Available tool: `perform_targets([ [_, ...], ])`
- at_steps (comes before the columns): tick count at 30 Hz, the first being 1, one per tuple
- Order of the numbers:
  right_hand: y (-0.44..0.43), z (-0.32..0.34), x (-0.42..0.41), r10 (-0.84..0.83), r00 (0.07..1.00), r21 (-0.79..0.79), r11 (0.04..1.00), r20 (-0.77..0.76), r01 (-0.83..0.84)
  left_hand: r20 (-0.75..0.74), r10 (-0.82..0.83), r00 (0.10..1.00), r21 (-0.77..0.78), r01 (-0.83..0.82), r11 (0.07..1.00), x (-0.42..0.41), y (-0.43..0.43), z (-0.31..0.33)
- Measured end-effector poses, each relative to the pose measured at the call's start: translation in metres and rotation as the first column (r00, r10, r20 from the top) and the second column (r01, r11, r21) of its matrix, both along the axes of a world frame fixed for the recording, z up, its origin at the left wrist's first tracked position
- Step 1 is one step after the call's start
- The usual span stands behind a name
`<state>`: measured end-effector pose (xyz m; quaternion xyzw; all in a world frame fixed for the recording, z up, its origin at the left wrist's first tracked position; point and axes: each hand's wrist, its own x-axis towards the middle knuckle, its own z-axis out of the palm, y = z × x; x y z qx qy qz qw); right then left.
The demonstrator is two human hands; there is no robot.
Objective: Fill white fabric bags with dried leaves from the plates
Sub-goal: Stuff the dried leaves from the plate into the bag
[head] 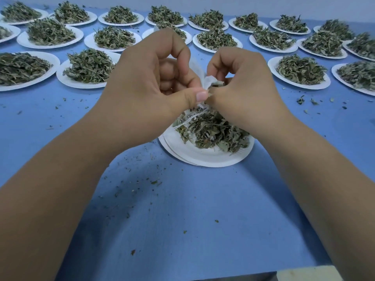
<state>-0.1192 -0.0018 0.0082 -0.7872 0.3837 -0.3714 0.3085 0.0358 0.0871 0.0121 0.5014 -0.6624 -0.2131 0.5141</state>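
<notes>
Right above the nearest plate (203, 159), both hands are bunched on a small white bag (207, 81). The left hand (154, 78) curls its fingers, thumb pinching the fabric; the right hand (241, 86) pinches the other side, fingers curled too. Bag's mostly hidden, so can't tell how full. Its string (183, 123) trails over the dried leaves (211, 130) on that plate. More heaped plates (81, 85) line the blue table (182, 209) behind.
</notes>
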Motion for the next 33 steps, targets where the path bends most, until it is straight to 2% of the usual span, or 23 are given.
perform_targets([
  [5,0.002,0.0,-0.001,0.004,1.0,-0.026,1.0,-0.024,-0.005,0.186,0.23,0.955,-0.076,-0.219,0.973,0.003,-0.004,-0.008],
  [8,0.005,0.002,-0.004,0.081,0.997,0.051,0.995,-0.015,-0.08,0.244,0.336,0.91,-0.149,-0.307,0.94,0.005,-0.004,-0.008],
  [13,0.006,0.005,-0.008,0.177,0.982,0.186,0.965,0.063,-0.186,0.334,0.388,0.859,-0.187,-0.343,0.921,0.005,-0.002,-0.006],
  [18,0.005,0.005,-0.007,0.145,0.987,0.154,0.976,0.063,-0.153,0.382,0.397,0.834,-0.163,-0.362,0.918,0.005,-0.002,-0.005],
  [25,0.013,0.003,-0.005,0.096,0.995,-0.099,0.99,-0.019,-0.098,0.33,0.415,0.848,-0.157,-0.384,0.91,0.005,-0.006,-0.009],
  [28,0.017,0.001,-0.004,0.088,0.994,-0.217,0.971,-0.068,-0.101,0.238,0.426,0.873,-0.141,-0.403,0.904,0.005,-0.008,-0.008],
  [33,0.021,0.0,-0.004,0.104,0.994,-0.284,0.952,-0.042,-0.112,0.101,0.399,0.911,-0.105,-0.389,0.915,0.004,-0.008,-0.006],
])
